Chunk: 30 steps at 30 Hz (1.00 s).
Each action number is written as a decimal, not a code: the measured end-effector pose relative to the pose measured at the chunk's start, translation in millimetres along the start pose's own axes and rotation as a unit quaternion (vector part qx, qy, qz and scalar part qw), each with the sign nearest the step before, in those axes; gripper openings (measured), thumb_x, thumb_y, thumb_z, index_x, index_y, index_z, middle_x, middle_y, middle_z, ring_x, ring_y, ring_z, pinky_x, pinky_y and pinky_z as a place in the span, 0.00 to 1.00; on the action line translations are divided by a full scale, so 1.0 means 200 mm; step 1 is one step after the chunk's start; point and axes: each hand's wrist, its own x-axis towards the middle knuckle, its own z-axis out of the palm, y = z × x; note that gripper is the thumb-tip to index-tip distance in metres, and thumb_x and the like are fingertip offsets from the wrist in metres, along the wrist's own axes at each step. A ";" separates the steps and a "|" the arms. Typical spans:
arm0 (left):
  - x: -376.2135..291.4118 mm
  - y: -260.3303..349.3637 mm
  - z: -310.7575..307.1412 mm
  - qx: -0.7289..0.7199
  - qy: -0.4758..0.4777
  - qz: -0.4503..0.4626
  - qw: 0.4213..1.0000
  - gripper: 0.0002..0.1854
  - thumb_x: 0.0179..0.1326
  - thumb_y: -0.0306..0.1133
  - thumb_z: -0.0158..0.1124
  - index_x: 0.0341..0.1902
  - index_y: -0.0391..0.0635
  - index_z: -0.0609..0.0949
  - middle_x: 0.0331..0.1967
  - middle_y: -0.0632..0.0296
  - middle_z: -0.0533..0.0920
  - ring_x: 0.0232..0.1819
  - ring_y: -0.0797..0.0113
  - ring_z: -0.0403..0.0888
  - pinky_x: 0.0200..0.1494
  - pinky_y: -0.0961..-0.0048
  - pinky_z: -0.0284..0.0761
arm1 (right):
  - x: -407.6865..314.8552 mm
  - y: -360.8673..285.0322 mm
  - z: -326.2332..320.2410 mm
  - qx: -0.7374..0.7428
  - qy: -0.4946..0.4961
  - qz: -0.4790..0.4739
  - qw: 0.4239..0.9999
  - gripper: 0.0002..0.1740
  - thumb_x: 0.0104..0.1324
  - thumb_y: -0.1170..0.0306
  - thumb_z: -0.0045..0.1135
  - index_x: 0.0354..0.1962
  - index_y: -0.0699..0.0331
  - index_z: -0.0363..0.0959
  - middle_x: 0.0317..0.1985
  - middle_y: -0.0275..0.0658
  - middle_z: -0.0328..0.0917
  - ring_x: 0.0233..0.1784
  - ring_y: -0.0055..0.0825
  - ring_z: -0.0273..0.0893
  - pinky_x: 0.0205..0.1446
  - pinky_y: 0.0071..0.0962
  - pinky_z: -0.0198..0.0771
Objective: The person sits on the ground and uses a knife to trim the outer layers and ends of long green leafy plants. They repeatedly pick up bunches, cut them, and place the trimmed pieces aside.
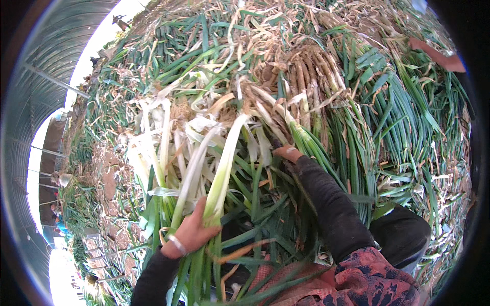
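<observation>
Several long green onions with pale stalks and green leaves lie before me. My left hand (195,229) is on a green onion (226,164) with a clean white stalk, its thumb and fingers spread about the stalk where it turns green. Among the leaves, my right hand (289,153) reaches to a brownish, unpeeled green onion stalk; its fingertips are partly hidden, so its grip is unclear. White-stalked green onions (153,145) lie left of it in a pile. Soil-covered green onions (306,76) with brown roots lie beyond my right hand.
Bundles of green onion leaves (402,103) cover the ground on the right. Another person's hand (436,55) shows at the upper right. Dry husks (264,23) are strewn at the top. A curved, ribbed greenhouse roof (42,49) rises at the left.
</observation>
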 end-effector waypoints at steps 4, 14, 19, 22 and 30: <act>-0.93 -0.04 -0.28 -0.138 -0.019 -0.193 0.971 0.45 0.45 0.34 0.65 0.64 0.36 0.51 0.56 0.44 0.66 0.60 0.58 0.63 0.59 0.67 0.59 | 0.10 -0.38 -0.10 0.390 -0.061 0.251 0.884 0.21 0.56 0.55 0.53 0.43 0.58 0.73 0.36 0.40 0.73 0.34 0.33 0.71 0.39 0.34 0.66; -1.36 -0.60 -0.62 -0.032 0.425 -0.183 0.886 0.40 0.47 0.17 0.51 0.66 0.46 0.51 0.64 0.55 0.57 0.60 0.64 0.60 0.58 0.71 0.62 | -0.21 -0.79 -0.17 0.369 -0.092 0.095 0.920 0.17 0.62 0.59 0.45 0.40 0.64 0.69 0.35 0.36 0.70 0.36 0.28 0.66 0.40 0.28 0.61; -0.73 -1.20 -0.58 0.140 0.366 -0.217 0.894 0.40 0.46 0.40 0.62 0.64 0.58 0.57 0.37 0.44 0.78 0.36 0.47 0.77 0.40 0.58 0.73 | -0.79 -1.37 -0.53 0.571 -0.111 0.281 0.764 0.13 0.58 0.60 0.51 0.30 0.62 0.68 0.20 0.29 0.65 0.20 0.16 0.60 0.24 0.20 0.57; -0.54 -1.49 -0.42 0.308 0.362 -0.134 0.870 0.37 0.45 0.43 0.62 0.62 0.52 0.61 0.37 0.44 0.77 0.37 0.47 0.76 0.37 0.55 0.71 | -1.07 -1.43 -0.73 0.554 -0.062 0.278 0.783 0.17 0.56 0.60 0.54 0.37 0.63 0.65 0.21 0.26 0.63 0.20 0.13 0.59 0.23 0.16 0.55; 0.43 -0.28 0.04 0.315 0.186 0.016 0.930 0.13 0.47 0.30 0.56 0.39 0.44 0.77 0.27 0.51 0.78 0.34 0.57 0.77 0.37 0.63 0.72 | -1.41 -1.08 -0.78 0.484 0.005 0.353 0.801 0.23 0.55 0.59 0.57 0.39 0.68 0.62 0.22 0.29 0.63 0.21 0.13 0.59 0.22 0.16 0.57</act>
